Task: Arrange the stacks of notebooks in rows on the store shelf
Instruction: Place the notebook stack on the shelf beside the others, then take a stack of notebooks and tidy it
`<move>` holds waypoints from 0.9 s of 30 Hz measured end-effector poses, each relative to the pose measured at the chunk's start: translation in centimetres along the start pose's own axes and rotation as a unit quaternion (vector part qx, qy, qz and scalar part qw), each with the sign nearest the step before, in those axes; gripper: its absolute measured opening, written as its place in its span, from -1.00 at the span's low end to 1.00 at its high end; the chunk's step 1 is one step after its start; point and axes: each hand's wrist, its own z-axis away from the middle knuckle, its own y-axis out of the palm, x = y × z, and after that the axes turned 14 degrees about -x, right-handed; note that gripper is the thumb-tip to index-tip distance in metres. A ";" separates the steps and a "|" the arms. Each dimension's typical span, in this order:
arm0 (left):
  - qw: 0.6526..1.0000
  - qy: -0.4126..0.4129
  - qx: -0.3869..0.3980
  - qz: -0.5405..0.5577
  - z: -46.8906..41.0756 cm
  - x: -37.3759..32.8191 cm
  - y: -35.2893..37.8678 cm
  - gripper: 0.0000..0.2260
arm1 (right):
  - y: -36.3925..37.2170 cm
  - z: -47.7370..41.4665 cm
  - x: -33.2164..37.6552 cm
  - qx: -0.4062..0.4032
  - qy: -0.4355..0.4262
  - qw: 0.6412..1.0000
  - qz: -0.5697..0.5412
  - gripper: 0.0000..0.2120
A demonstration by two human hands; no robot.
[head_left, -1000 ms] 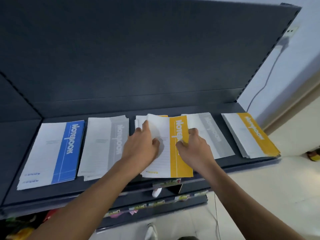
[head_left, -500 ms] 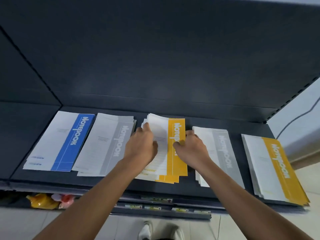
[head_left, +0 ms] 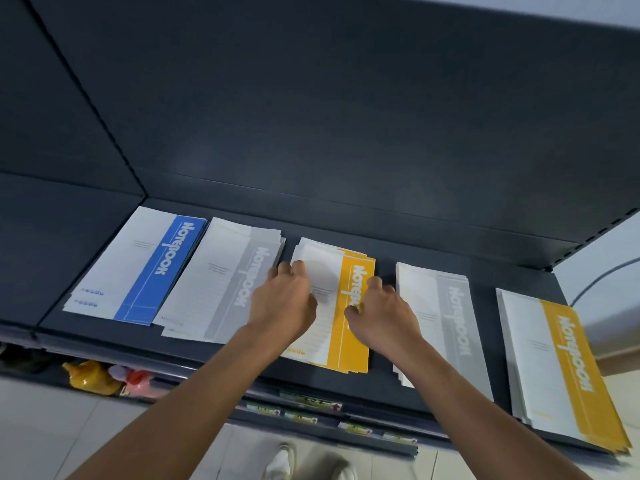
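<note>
Nearest, at the bottom edge, a white shoe (head_left: pixel 281 460) stands on pale floor tiles. Just above it, the front lip of a lower dark shelf carries a strip of small coloured price labels (head_left: pixel 301 407). Off to the left a yellow plastic toy (head_left: pixel 90 377) lies on that lower level (too blurred to make out its shape).

Two bare forearms reach up to the dark blue-grey metal shelf (head_left: pixel 104 336). The left hand (head_left: pixel 284 303) curls its fingers over the left edge of the middle stack of white paper notebooks with a yellow band (head_left: pixel 349 351), thumb lying on the white cover. The right hand (head_left: pixel 381 313) grips the same stack's right edge, thumb pressed on the yellow band. This stack lies flat and slightly fanned, third in a row of five.

To its left a grey-banded white stack (head_left: pixel 221 282) lies just beside the left hand, and beyond that is a blue-banded white stack (head_left: pixel 145 265). To its right, across a gap, come a second grey-banded stack (head_left: pixel 446 313) and a second yellow-banded stack (head_left: pixel 561 368) at the shelf's right end.

Behind them rises the dark back panel (head_left: pixel 311 116), with a pale wall (head_left: pixel 609 251) at far right.
</note>
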 end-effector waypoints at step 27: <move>0.980 -0.141 -0.141 0.029 4.0 26.9 -13.8 -0.66 | 5.1 2.6 27.2 0.012 -0.328 0.944 -0.033 -0.70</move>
